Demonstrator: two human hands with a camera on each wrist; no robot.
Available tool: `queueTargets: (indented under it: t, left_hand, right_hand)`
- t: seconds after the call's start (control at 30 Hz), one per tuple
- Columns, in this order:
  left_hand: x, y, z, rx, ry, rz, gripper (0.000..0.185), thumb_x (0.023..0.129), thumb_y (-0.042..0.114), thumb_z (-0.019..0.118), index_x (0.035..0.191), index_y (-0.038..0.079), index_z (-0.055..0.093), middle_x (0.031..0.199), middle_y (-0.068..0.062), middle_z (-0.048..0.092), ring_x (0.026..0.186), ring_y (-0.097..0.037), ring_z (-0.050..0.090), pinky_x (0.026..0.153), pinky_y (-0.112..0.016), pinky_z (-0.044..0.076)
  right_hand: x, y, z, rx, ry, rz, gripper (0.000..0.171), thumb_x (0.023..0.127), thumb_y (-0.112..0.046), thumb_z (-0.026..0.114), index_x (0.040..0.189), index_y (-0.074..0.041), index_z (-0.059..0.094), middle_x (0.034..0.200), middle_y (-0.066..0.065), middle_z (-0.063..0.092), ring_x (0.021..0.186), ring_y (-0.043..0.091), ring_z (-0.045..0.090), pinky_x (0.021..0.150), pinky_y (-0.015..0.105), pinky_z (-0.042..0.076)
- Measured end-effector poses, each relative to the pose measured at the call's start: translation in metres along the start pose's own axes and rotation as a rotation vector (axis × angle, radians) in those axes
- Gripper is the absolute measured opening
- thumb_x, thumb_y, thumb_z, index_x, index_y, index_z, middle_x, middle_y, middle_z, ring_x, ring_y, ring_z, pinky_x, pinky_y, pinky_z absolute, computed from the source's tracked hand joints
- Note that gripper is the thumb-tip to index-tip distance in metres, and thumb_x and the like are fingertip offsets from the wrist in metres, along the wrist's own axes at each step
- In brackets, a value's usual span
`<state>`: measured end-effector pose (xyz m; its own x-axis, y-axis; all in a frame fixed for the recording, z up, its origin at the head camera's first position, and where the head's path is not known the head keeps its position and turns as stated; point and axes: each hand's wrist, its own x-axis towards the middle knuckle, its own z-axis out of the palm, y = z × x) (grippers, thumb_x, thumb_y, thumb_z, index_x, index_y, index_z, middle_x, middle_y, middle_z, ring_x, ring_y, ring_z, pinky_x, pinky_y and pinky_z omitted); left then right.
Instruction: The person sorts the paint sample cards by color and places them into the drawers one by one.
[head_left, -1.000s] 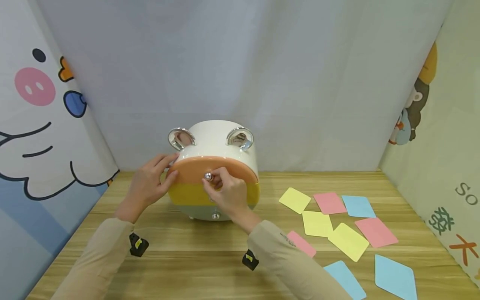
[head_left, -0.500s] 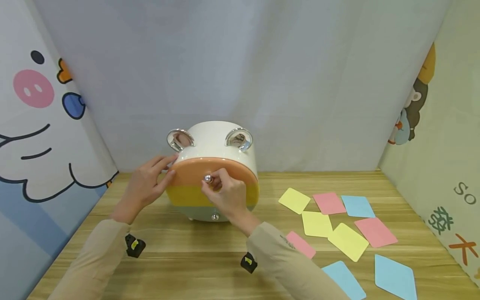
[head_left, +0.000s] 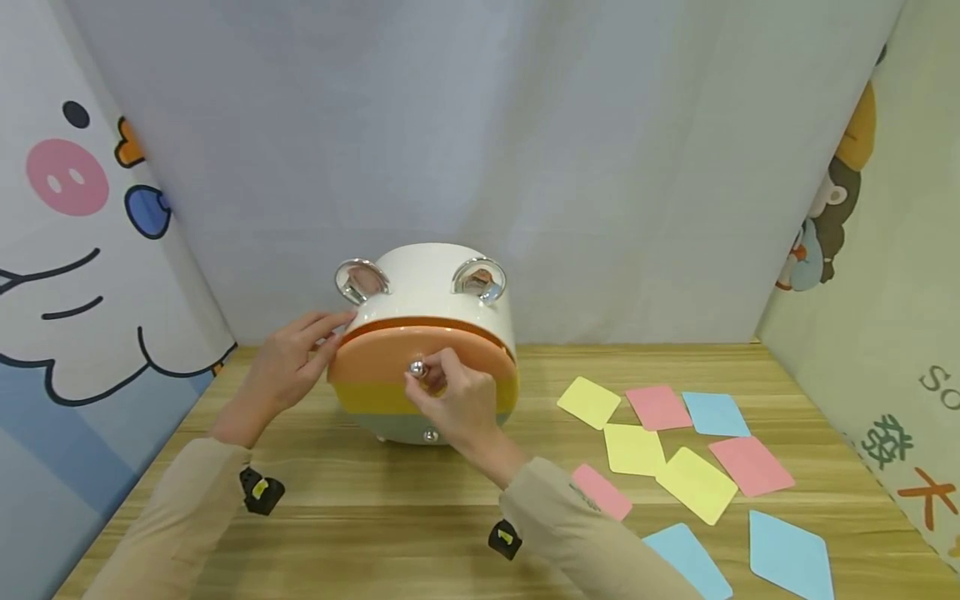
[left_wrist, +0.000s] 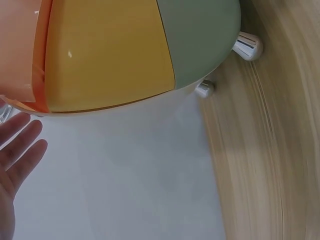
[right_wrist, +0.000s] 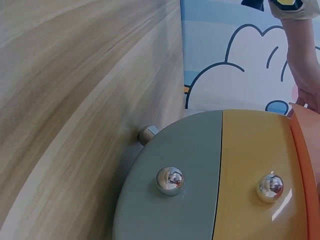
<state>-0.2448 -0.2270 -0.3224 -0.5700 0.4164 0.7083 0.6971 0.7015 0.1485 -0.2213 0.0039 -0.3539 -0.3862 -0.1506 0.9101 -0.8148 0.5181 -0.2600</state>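
Observation:
A small rounded white drawer cabinet with two silver ear-shaped loops stands on the table. Its front has three drawers: orange on top, yellow in the middle, grey-green below, each with a silver ball knob. My right hand pinches the knob of the orange drawer, which sticks out a little, an orange gap showing along its top. The yellow drawer and grey-green drawer sit flush. My left hand rests with extended fingers against the cabinet's left side; in the left wrist view its fingers are straight.
Several yellow, pink and blue paper cards, such as a yellow card and a blue card, lie on the wooden table to the right. A pale curtain hangs behind, with printed cartoon panels on both sides.
The orange drawer has come out slightly toward me, my right hand moving with its knob. It was flush with the cabinet before. My left hand stays at the cabinet's side.

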Motion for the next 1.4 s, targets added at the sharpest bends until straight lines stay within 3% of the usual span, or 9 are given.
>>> queueTargets:
  t: [0.43, 1.4]
  left_hand:
    - [0.003, -0.001, 0.000, -0.018, -0.020, -0.014, 0.029, 0.086, 0.004, 0.059, 0.115, 0.003, 0.061, 0.100, -0.013, 0.061, 0.073, -0.025, 0.064, 0.060, -0.037, 0.055]
    - [0.003, 0.000, 0.001, -0.025, -0.028, -0.071, 0.028, 0.089, 0.008, 0.057, 0.117, 0.004, 0.061, 0.100, -0.011, 0.061, 0.073, -0.022, 0.061, 0.059, -0.037, 0.054]
  right_hand:
    - [-0.008, -0.013, -0.010, 0.007, 0.001, -0.024, 0.018, 0.071, -0.010, 0.071, 0.079, -0.007, 0.055, 0.062, -0.002, 0.063, 0.049, 0.003, 0.056, 0.045, 0.005, 0.038]
    - [-0.027, -0.052, -0.034, 0.090, 0.002, -0.086, 0.016, 0.072, -0.007, 0.069, 0.081, -0.006, 0.055, 0.062, -0.003, 0.063, 0.051, 0.000, 0.057, 0.050, 0.002, 0.041]
